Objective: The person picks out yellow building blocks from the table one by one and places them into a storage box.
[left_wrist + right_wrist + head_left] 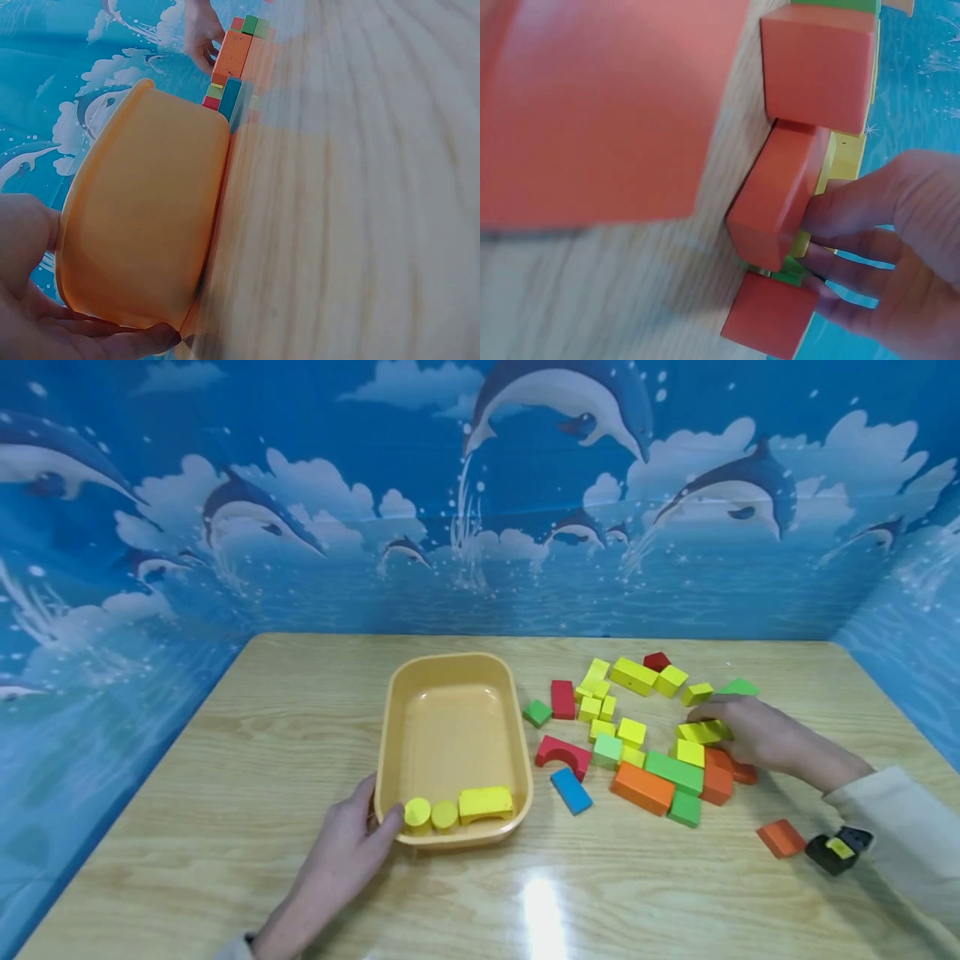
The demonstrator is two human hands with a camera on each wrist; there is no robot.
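My left hand point(348, 839) grips the tan plastic tray point(386, 727) at its near left corner, thumb over the rim and fingers beneath outside. From the left wrist view, the tray's outer wall point(142, 210) fills the space beside the fingers. Two yellow cylinders point(417, 814) and a yellow arch block point(485, 804) lie along the tray's near end. Over at the right, my right hand point(757, 735) pinches a yellow block point(703, 732) among the pile. Orange blocks point(780, 191) partly hide that block in the right wrist view, close by the thumb.
Several yellow blocks point(633, 677) are scattered right of the tray. Nearer lie a red arch point(562, 753), a blue block point(572, 791), green blocks point(675, 772) and an orange block point(642, 788). By the right sleeve are another orange block point(782, 838) and a small black object point(828, 853).
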